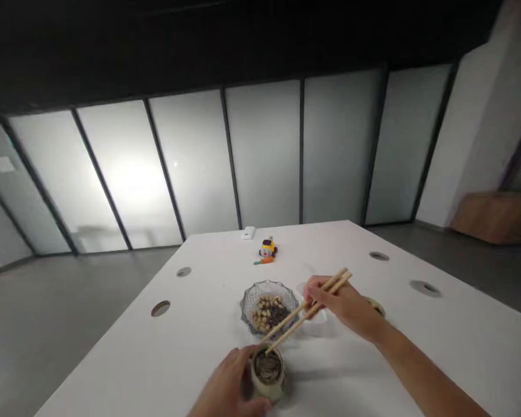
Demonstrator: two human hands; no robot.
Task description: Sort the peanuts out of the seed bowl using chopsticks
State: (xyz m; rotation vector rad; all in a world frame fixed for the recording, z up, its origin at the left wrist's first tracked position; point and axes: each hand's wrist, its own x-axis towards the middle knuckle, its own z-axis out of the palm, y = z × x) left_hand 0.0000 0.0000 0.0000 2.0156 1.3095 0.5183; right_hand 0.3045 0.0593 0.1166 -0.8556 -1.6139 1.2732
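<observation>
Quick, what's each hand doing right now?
Left hand: closed around the side of a small cup.
Right hand: closed, holding a pair of chopsticks, tips at the cup's mouth.

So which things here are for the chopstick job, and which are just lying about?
For the job:
chopsticks, in the right hand
cup, held by the left hand
glass bowl
perhaps the clear tub and half-hidden pot

Lying about, it seems:
toy car
toy carrot
white thing, far end
</observation>
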